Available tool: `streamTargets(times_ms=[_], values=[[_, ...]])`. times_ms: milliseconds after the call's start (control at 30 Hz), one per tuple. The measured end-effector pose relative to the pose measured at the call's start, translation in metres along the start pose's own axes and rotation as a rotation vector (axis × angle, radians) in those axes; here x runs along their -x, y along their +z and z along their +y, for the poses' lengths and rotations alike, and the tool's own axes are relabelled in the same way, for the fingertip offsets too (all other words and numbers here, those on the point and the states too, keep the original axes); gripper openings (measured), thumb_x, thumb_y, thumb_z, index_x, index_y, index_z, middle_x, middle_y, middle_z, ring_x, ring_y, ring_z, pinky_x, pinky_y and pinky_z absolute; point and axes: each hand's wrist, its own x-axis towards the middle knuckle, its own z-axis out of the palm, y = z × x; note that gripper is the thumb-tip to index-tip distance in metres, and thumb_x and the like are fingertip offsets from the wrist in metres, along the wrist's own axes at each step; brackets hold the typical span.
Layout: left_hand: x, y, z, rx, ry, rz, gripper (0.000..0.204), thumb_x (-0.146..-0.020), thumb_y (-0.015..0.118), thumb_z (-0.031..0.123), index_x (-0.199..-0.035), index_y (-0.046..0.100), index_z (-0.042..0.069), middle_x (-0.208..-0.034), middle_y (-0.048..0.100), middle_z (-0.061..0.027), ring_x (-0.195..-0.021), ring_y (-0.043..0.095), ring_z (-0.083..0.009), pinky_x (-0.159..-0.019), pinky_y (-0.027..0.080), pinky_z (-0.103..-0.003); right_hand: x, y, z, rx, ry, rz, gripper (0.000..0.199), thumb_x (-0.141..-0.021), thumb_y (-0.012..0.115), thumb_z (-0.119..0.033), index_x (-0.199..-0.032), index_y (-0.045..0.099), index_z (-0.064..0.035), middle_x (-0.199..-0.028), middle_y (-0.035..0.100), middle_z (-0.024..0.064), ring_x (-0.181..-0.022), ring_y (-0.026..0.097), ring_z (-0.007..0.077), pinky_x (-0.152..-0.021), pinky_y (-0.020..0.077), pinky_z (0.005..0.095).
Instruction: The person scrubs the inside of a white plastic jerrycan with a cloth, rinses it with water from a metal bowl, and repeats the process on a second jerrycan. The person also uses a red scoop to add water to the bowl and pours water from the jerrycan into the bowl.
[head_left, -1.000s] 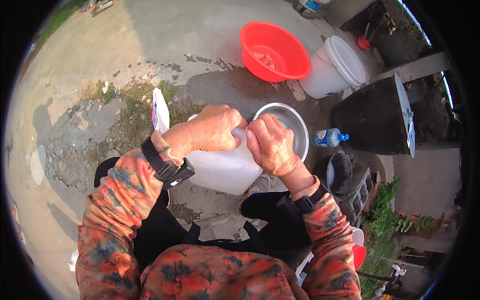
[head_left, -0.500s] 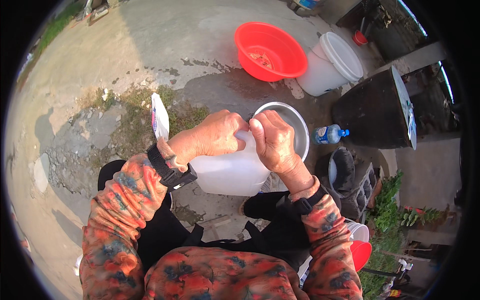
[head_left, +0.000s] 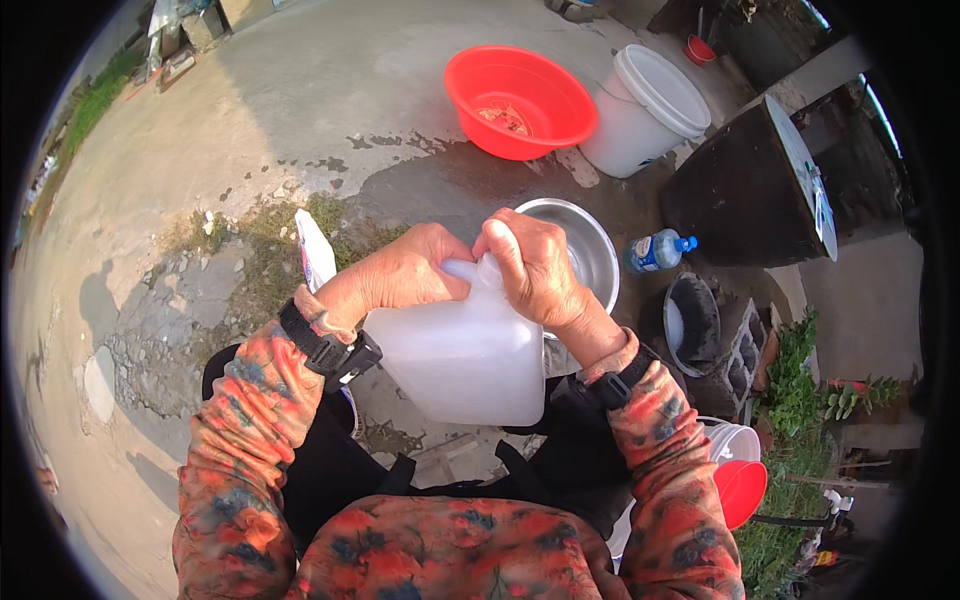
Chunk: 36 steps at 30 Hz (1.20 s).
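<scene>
A translucent white plastic jerrycan (head_left: 455, 365) hangs tilted between my knees, its body toward me and its mouth end pointing away. My left hand (head_left: 405, 270) is closed around its handle. Fingers of my right hand (head_left: 535, 265) are wrapped at the jerrycan's neck; whether a cap is under them is hidden. Just beyond the right hand lies a round metal basin (head_left: 606, 262), partly covered by the hand. Near my left wrist, a white packet (head_left: 314, 247) stands on the ground.
A red basin (head_left: 560, 85) and a white bucket (head_left: 625, 135) stand farther off. To the right are a large dark tub (head_left: 730, 195), a clear bottle with a blue cap (head_left: 655, 250), a dark bucket (head_left: 705, 320) and a hollow block (head_left: 738, 360). Rubble (head_left: 175, 310) lies left.
The jerrycan's body has swung toward me, and more of it shows. Both hands keep their hold, shifted slightly left. The surroundings have shifted a little in view.
</scene>
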Motion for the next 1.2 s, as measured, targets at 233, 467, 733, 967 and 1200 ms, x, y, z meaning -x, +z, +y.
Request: streamTargets(times_ms=[233, 467, 733, 967, 1200], values=[[-0.006, -0.011, -0.003, 0.093, -0.032, -0.089, 0.025, -0.073, 0.065, 0.007, -0.092, 0.072, -0.005, -0.069, 0.066, -0.0037, -0.065, 0.059, -0.0105, -0.063, 0.050, -0.032, -0.004, -0.014, 0.006, -0.416, 0.412, -0.048, 0.073, -0.108, 0.031, -0.056, -0.094, 0.072, 0.0025, -0.089, 0.069, 0.0126, -0.080, 0.063, 0.0225, -0.082, 0.0497, 0.0357], [-0.006, 0.000, -0.002, 0.074, 0.004, -0.102, 0.027, -0.072, 0.064, 0.009, -0.093, 0.073, -0.005, -0.071, 0.066, -0.0020, -0.068, 0.059, -0.0087, -0.064, 0.050, -0.031, 0.007, -0.009, 0.009, -0.220, 0.086, -0.019, 0.063, -0.108, 0.040, -0.048, -0.087, 0.071, 0.0022, -0.081, 0.066, 0.0115, -0.073, 0.061, 0.0232, -0.072, 0.0493, 0.0359], [-0.006, 0.000, 0.005, -0.010, -0.075, -0.030, 0.026, -0.076, 0.065, 0.012, -0.097, 0.073, -0.002, -0.075, 0.070, -0.0102, -0.073, 0.065, -0.0144, -0.070, 0.052, -0.034, 0.007, -0.014, 0.004, -0.193, 0.047, 0.064, 0.048, -0.107, 0.047, -0.041, -0.096, 0.070, -0.0005, -0.091, 0.066, 0.0120, -0.086, 0.063, 0.0246, -0.078, 0.0505, 0.0362], [-0.010, 0.031, -0.002, -0.239, 0.004, 0.190, 0.024, -0.083, 0.064, 0.010, -0.103, 0.067, -0.003, -0.083, 0.069, -0.0233, -0.079, 0.068, -0.0325, -0.075, 0.051, -0.044, 0.010, 0.011, 0.004, 0.574, -0.054, 0.083, 0.021, -0.098, 0.064, -0.026, -0.092, 0.063, -0.0053, -0.096, 0.066, 0.0121, -0.090, 0.063, 0.0338, -0.071, 0.0520, 0.0426], [-0.017, 0.047, -0.005, -0.220, -0.111, 0.151, 0.030, -0.086, 0.059, 0.013, -0.107, 0.067, -0.006, -0.088, 0.068, -0.0296, -0.086, 0.068, -0.0436, -0.076, 0.051, -0.048, -0.016, -0.001, 0.016, 0.133, 0.606, 0.138, 0.075, -0.106, 0.036, -0.059, -0.069, 0.067, -0.0012, -0.055, 0.060, 0.0141, -0.058, 0.063, 0.0315, -0.062, 0.0508, 0.0415]])
